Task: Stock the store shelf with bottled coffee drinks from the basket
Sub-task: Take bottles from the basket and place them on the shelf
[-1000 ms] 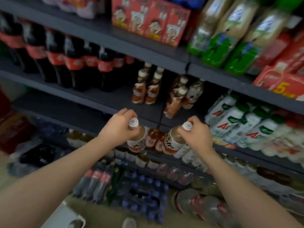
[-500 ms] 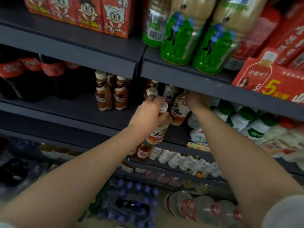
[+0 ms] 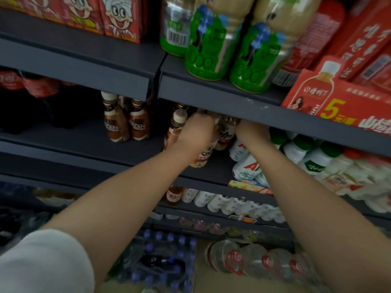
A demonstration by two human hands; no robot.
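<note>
Both my arms reach into the dark middle shelf (image 3: 135, 146). My left hand (image 3: 196, 134) grips a coffee bottle (image 3: 202, 158) with a pale label, its base just above the shelf. My right hand (image 3: 250, 131) is partly hidden under the upper shelf edge (image 3: 243, 108) and holds a second coffee bottle (image 3: 226, 136) by its top. Another coffee bottle with a cream cap (image 3: 176, 125) stands just left of my left hand. Two brown coffee bottles (image 3: 127, 123) stand further left. The basket is out of view.
White bottles with green caps (image 3: 304, 153) crowd the shelf right of my right hand. Dark cola bottles (image 3: 31, 98) fill its left end. Green-labelled bottles (image 3: 213, 43) and red cartons (image 3: 118, 15) sit above. Water packs (image 3: 254, 261) lie on the floor.
Both hands have pushed their bottles up and deeper into the middle shelf, from below the shelf edge to beside the standing coffee bottles. The view has moved closer and upward.
</note>
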